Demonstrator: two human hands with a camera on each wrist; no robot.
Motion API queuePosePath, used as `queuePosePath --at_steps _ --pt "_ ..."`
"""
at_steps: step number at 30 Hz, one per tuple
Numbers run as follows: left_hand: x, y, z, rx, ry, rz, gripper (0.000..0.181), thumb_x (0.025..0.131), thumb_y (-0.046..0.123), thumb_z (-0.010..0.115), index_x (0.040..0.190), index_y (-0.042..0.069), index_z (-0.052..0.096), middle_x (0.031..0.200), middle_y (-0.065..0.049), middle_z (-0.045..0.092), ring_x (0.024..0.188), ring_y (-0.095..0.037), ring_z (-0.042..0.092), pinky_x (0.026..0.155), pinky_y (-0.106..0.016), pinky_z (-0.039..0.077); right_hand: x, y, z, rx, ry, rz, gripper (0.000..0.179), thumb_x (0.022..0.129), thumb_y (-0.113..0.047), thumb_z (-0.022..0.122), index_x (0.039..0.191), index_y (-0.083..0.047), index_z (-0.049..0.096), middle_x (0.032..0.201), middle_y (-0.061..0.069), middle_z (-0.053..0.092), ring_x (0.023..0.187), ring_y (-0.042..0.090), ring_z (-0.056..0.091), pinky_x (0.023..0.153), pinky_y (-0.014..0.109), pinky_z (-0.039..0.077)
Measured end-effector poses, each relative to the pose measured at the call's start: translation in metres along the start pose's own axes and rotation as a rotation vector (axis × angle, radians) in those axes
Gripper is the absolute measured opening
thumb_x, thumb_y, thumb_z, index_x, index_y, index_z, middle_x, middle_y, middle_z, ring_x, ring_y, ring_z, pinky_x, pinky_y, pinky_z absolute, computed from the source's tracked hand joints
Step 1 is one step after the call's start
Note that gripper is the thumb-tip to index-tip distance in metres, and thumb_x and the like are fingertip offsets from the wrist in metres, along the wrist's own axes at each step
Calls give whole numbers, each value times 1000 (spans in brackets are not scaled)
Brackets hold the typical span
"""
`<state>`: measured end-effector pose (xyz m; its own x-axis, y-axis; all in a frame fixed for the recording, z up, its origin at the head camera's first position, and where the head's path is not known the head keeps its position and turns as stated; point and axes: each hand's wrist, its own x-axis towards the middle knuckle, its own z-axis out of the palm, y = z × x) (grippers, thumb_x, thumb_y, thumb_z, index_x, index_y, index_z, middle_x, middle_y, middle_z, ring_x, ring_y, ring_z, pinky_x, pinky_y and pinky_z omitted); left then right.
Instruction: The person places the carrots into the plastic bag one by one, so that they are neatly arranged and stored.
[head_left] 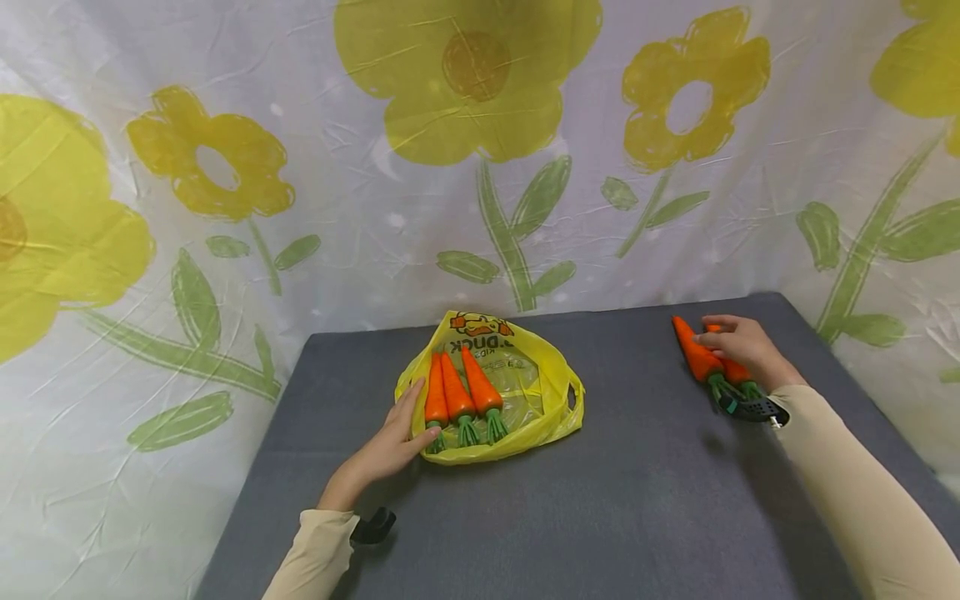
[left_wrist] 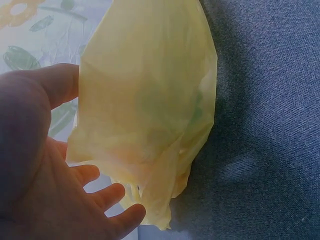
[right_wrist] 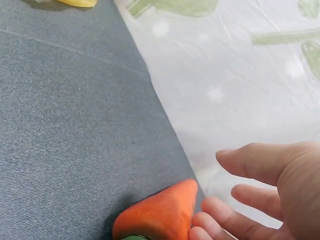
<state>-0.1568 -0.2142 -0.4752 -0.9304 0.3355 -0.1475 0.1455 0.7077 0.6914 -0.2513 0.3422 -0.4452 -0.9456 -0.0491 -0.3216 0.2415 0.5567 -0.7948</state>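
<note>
A yellow plastic bag (head_left: 551, 367) lies with its mouth toward me, and three orange carrots (head_left: 480, 385) with green tops rest inside it. My left hand (head_left: 388, 437) is at the bag's left side, thumb by the rim near the leftmost carrot's top. In the left wrist view, the bag wall hides the thumb tip, while the other fingers spread loosely. On the right, two more carrots (head_left: 697, 354) lie side by side under my right hand (head_left: 742, 346). Its thumb and fingers are apart, with fingertips beside a carrot (right_wrist: 160, 212) in the right wrist view.
A dark grey cloth (head_left: 600, 500) covers the table. Behind it hangs a white curtain (head_left: 360, 250) printed with yellow flowers, and the table's far edge meets this curtain. The stretch of table between the bag and the two right carrots is grey cloth.
</note>
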Motion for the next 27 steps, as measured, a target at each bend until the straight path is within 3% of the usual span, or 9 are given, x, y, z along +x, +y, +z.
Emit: queuePosePath --at_steps 14,27 --pt "0 0 0 7 -10 -14 86 102 33 54 160 20 -7 168 -16 -6 153 -45 -3 118 -70 8 1 1 2 -32 25 -28 71 100 -32 56 154 4 27 158 33 23 130 49 46 109 56 41" --pt "-1 0 -1 7 -11 -17 85 102 34 54 161 19 -7 168 -16 -5 153 -45 -1 118 -70 9 -3 2 4 -27 10 -1 70 100 -32 56 154 3 26 156 37 22 129 51 46 110 57 39"
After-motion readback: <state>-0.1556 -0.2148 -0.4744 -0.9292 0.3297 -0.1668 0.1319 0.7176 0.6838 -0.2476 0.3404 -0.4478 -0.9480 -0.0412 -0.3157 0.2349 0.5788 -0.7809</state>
